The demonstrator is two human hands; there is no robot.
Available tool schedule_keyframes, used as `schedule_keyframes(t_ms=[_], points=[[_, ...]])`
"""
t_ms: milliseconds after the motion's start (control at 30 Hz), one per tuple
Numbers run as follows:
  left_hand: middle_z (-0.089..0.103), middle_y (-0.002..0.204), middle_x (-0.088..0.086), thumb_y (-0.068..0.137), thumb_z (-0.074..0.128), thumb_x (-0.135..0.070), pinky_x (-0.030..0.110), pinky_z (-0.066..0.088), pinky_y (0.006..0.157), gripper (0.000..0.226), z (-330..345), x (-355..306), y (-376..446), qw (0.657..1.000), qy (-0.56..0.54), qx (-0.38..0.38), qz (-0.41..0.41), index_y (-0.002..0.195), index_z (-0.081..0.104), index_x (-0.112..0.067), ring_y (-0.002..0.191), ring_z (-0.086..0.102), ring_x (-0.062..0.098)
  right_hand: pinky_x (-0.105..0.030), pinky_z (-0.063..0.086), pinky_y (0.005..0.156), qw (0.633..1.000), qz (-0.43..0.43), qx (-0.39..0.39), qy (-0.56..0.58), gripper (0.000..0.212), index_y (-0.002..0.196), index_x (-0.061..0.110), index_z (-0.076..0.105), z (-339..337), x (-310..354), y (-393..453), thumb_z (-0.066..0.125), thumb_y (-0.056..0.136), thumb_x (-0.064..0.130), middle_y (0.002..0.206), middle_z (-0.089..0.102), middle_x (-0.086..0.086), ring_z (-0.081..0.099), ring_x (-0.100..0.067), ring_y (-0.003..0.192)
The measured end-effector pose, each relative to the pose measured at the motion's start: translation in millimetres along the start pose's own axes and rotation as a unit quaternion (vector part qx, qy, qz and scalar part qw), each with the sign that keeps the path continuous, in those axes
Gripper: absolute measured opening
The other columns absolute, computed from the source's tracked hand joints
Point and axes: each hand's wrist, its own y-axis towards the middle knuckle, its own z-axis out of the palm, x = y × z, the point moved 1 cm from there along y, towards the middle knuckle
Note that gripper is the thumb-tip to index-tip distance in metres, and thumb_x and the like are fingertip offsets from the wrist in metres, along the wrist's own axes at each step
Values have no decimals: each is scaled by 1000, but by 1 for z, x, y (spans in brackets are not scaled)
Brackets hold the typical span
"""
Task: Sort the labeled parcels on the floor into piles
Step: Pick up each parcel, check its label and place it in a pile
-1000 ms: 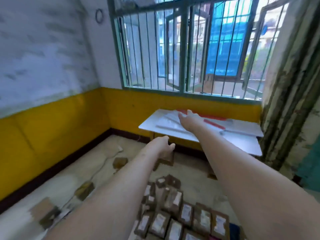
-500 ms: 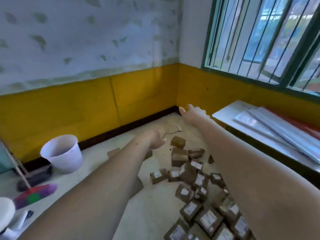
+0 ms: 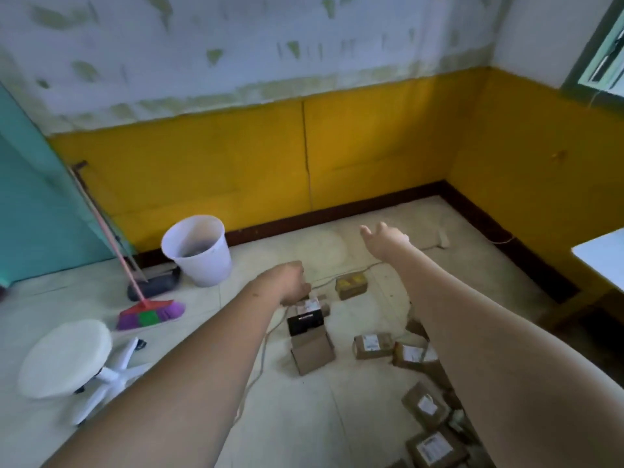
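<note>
While both bare arms reach out over the pale tiled floor [image 3: 304, 417], the round white plastic bucket [image 3: 199, 251] stands against the yellow wall beside a pink-handled broom [image 3: 148, 312]. Brown cardboard parcels with white labels [image 3: 373, 346] lie scattered on the floor below the right arm. The right hand [image 3: 385, 241] is stretched forward, fingers loosely spread, holding nothing. The left hand [image 3: 290, 282] has curled fingers just above a black-sided labeled box [image 3: 305, 319]; whether they touch it I cannot tell.
</note>
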Motion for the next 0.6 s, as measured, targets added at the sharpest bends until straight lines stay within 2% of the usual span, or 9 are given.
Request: schedule_keyframes(t_ms=[67, 167, 267, 400, 500, 600], points=[[52, 139, 11, 99, 46, -39, 32, 42, 82, 53, 6, 30, 41, 1000, -6, 23, -10, 146, 40, -16, 118, 54, 29, -52, 43, 101, 1000, -14, 18, -10, 59, 151, 16, 30, 23, 22, 42, 21, 102, 49, 146, 43, -16, 46, -39, 125], [55, 136, 9, 98, 48, -37, 31, 43, 83, 47, 16, 75, 109, 998, -15, 56, -22, 140, 47, -16, 116, 55, 28, -53, 42, 103, 999, -6, 11, 30, 62, 143, 10, 40, 63, 50, 103, 32, 100, 54, 138, 50, -21, 49, -41, 124], [56, 134, 10, 97, 48, -34, 33, 43, 82, 44, 22, 122, 197, 996, 1, 87, -17, 137, 49, -14, 115, 56, 29, -50, 42, 104, 999, 11, 30, 34, 63, 145, 11, 38, 109, 73, 177, 34, 99, 54, 139, 49, -20, 49, -41, 125], [54, 136, 14, 97, 46, -42, 31, 42, 84, 50, 36, 179, 315, 992, -47, 109, -34, 137, 47, -13, 117, 54, 31, -40, 47, 90, 995, 62, 66, 30, 59, 143, 12, 40, 182, 89, 272, 31, 101, 52, 135, 53, -19, 53, -36, 119], [52, 140, 16, 97, 45, -40, 27, 40, 85, 50, 77, 214, 389, 986, -80, 130, -63, 139, 48, -13, 122, 54, 30, -41, 46, 96, 989, 82, 116, 47, 57, 147, 13, 37, 255, 85, 324, 35, 101, 48, 140, 50, -18, 51, -36, 123], [52, 140, 13, 96, 46, -38, 31, 42, 93, 50, 152, 247, 456, 976, -101, 157, -113, 140, 45, -15, 123, 53, 29, -38, 47, 90, 982, 118, 131, 69, 54, 148, 18, 35, 339, 62, 371, 38, 101, 45, 142, 48, -13, 54, -32, 119]])
